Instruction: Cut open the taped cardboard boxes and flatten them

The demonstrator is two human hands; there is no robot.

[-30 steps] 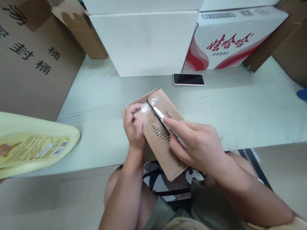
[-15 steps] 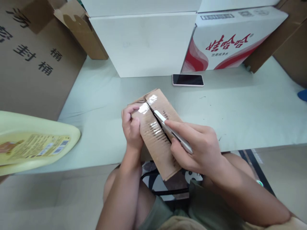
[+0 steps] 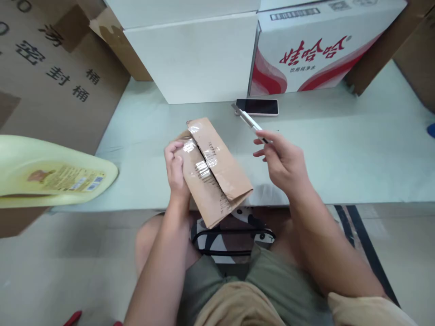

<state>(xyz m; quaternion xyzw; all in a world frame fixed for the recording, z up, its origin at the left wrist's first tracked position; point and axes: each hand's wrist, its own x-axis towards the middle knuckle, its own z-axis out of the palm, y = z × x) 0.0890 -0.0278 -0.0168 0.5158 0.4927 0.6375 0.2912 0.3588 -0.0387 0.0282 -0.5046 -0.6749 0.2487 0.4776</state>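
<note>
A small brown cardboard box [image 3: 200, 185], with clear tape on its top, is tilted at the table's near edge. Its top is slit along the seam, and the right flap [image 3: 222, 158] stands slightly raised. My left hand [image 3: 176, 167] is closed around the box's left side, thumb on the top face. To the right of the box, my right hand [image 3: 283, 160] grips a utility knife [image 3: 252, 123], clear of the cardboard. The knife's blade points up and left, and its tip overlaps the phone [image 3: 260, 107] in the view.
On the light green table [image 3: 333, 149] stand a white box [image 3: 197, 63] and a red-and-white carton [image 3: 306, 54] at the back. A large brown carton [image 3: 61, 99] is at left, behind a pale yellow bottle [image 3: 61, 176]. Another brown carton [image 3: 414, 59] stands at right.
My right hand has lifted the utility knife out of the box's seam and moved it up and right. The right flap now sits higher. My left hand still holds the box.
</note>
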